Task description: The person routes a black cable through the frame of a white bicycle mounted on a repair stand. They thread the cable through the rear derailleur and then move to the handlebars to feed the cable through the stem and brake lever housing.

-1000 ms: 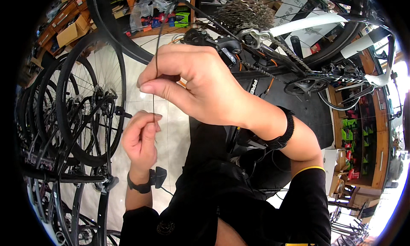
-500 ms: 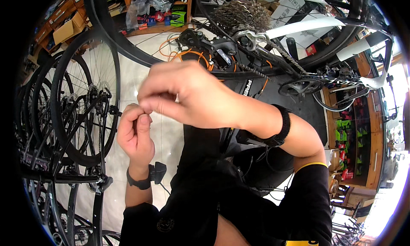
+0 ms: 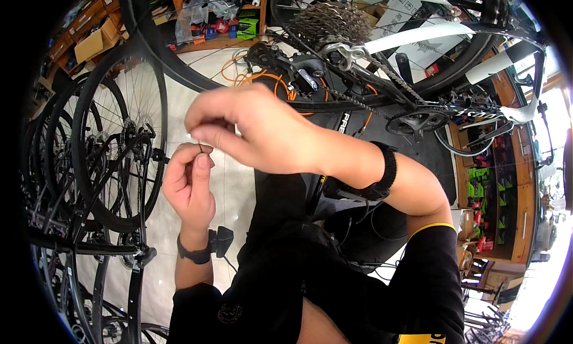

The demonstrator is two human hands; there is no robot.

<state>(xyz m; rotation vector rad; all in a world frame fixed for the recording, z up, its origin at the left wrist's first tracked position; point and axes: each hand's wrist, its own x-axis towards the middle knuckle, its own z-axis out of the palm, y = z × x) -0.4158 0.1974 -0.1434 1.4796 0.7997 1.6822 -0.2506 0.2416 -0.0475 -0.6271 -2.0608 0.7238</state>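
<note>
My left hand (image 3: 190, 186) is closed in a pinch, thumb against the fingers. A thin dark piece (image 3: 202, 148) sticks up from the pinch; it is too small to name. Just above it, my right hand (image 3: 253, 129) is curled with the thumb toward the fingers. Its fingertips are blurred, and anything between them cannot be made out. Beyond the hands, a bike stands with its rear derailleur (image 3: 301, 69), cassette (image 3: 331, 25) and chain (image 3: 391, 78) facing me.
Orange cable (image 3: 280, 84) lies coiled on the floor by the derailleur. A row of bikes with a large wheel (image 3: 122, 135) stands at the left. Wooden shelves (image 3: 501, 189) with boxed parts are at the right, and a cardboard box (image 3: 98, 42) sits far left.
My right hand has moved slightly left, its fingertips lifting a little off the left hand's, and the thin dark piece now shows between them. The left hand has barely moved.
</note>
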